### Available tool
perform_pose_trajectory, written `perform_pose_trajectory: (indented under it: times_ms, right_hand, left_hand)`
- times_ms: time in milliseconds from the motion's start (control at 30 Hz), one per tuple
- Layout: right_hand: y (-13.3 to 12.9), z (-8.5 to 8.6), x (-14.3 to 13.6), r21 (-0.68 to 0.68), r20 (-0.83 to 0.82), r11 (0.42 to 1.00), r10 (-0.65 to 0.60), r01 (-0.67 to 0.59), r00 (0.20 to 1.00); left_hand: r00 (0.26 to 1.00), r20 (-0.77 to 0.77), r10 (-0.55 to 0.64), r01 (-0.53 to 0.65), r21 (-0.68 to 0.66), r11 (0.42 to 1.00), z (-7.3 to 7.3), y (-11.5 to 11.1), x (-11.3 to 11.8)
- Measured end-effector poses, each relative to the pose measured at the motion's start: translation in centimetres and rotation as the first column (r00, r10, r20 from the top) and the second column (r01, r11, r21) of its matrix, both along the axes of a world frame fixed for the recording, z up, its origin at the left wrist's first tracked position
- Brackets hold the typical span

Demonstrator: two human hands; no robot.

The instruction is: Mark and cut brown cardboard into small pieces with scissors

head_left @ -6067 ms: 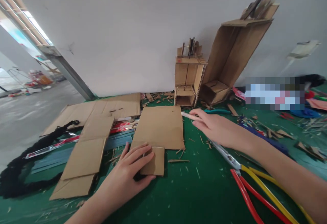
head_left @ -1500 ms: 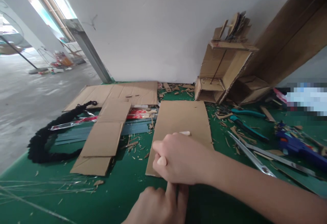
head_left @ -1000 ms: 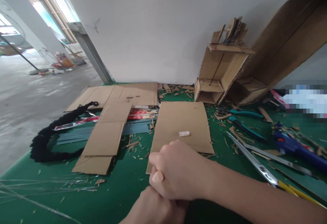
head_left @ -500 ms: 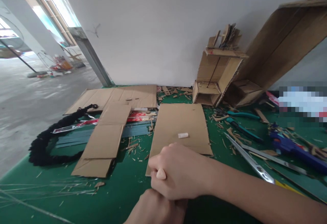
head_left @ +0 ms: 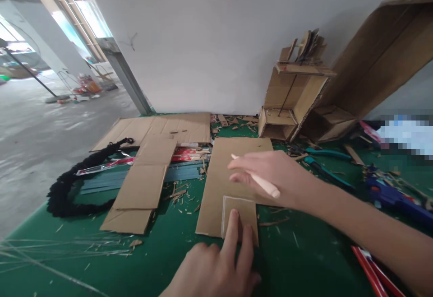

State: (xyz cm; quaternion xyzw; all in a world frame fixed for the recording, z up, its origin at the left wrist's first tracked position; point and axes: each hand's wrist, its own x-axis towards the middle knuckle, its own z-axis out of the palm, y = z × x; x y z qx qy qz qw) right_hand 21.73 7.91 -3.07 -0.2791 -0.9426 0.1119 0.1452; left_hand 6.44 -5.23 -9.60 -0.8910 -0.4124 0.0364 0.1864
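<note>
In the head view, my right hand (head_left: 284, 175) is closed around a pale pink pen-like stick (head_left: 265, 184), held slanted above a brown cardboard sheet (head_left: 219, 166). The stick's thin end points up and left; its blunt end points down and right. My left hand (head_left: 216, 265) has its index and middle fingers stretched out. They press on a small square cardboard piece (head_left: 245, 211) at the sheet's near right corner. White lines run along that piece's left and far sides. My right hand hides part of the sheet.
Folded cardboard strips (head_left: 145, 175), a black fuzzy loop (head_left: 61, 197) and blue-grey strips (head_left: 184, 172) lie at left. Teal-handled pliers (head_left: 328, 170), a blue glue gun (head_left: 389, 193) and a red object (head_left: 372, 270) are at right. A cardboard structure (head_left: 284, 85) stands by the wall.
My hands, stacked together before, have separated. The right has moved up and right with the stick; the left now presses the cardboard piece. White lines show. A small white cylinder is out of sight.
</note>
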Motion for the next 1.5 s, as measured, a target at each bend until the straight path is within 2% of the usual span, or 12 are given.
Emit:
perform_pose_trajectory:
  times_ms: [100, 233, 400, 600, 767, 900, 967, 1033, 1133, 1233, 1367, 1500]
  right_hand:
    - [1.8, -1.2, 1.7, 0.02, 0.111, 0.999, 0.031, -0.033, 0.993]
    - [2.6, -2.9, 2.9, -0.007, 0.102, 0.999, 0.042, -0.042, 0.994]
    - [2.7, -3.2, 3.6, 0.035, 0.04, 0.999, 0.016, -0.017, 0.999]
    - [2.9, -3.7, 3.0, 0.049, 0.06, 0.991, 0.118, -0.121, 0.991]
    - [2.5, -3.7, 3.8, 0.049, 0.162, 0.999, 0.007, -0.015, 0.987]
    - [-0.2, -3.4, 6.0, -0.146, 0.102, 0.98, -0.123, 0.137, 0.987]
    - [-1.9, -3.6, 7.0, -0.258, 0.093, 0.952, -0.144, 0.164, 0.985]
    - [-3.2, -4.0, 7.8, -0.295, 0.082, 0.943, -0.135, 0.154, 0.987]
    - [-4.1, -4.3, 8.0, -0.286, 0.107, 0.943, -0.146, 0.171, 0.983]
    - [-3.9, -3.8, 7.5, -0.215, 0.117, 0.956, -0.178, 0.2, 0.977]
    - [-3.1, -3.0, 6.1, -0.109, 0.04, 0.963, -0.243, 0.246, 0.969]
    - [-2.2, -3.3, 4.2, -0.123, -0.035, 0.964, -0.243, 0.237, 0.97]
  left_hand:
    - [1.0, -0.005, -0.016, 0.016, -0.034, 0.999, 1.1, 0.7, -0.4]
    - [0.999, 0.032, 0.04, -0.034, -0.166, 0.986, 2.0, 1.7, -0.6]
    - [0.969, 0.106, 0.224, -0.192, -0.247, 0.95, 3.0, 3.7, -0.8]
    - [0.945, 0.115, 0.306, -0.249, -0.357, 0.901, 3.9, 7.3, -1.6]
    - [0.935, 0.241, 0.261, -0.151, -0.396, 0.906, 3.5, 9.0, -2.2]
    - [0.938, 0.276, 0.209, -0.086, -0.401, 0.912, 3.0, 9.6, -2.3]
    - [0.942, 0.274, 0.194, -0.073, -0.398, 0.915, 2.8, 9.8, -2.5]
    - [0.945, 0.269, 0.186, -0.066, -0.4, 0.914, 2.6, 9.9, -2.6]
    - [0.94, 0.273, 0.203, -0.07, -0.428, 0.901, 2.5, 10.0, -3.0]
    - [0.928, 0.296, 0.228, -0.055, -0.496, 0.867, 2.5, 10.0, -3.5]
    - [0.916, 0.333, 0.226, -0.017, -0.53, 0.848, 2.7, 10.1, -4.0]
    - [0.918, 0.342, 0.2, 0.024, -0.551, 0.834, 2.7, 10.3, -4.1]
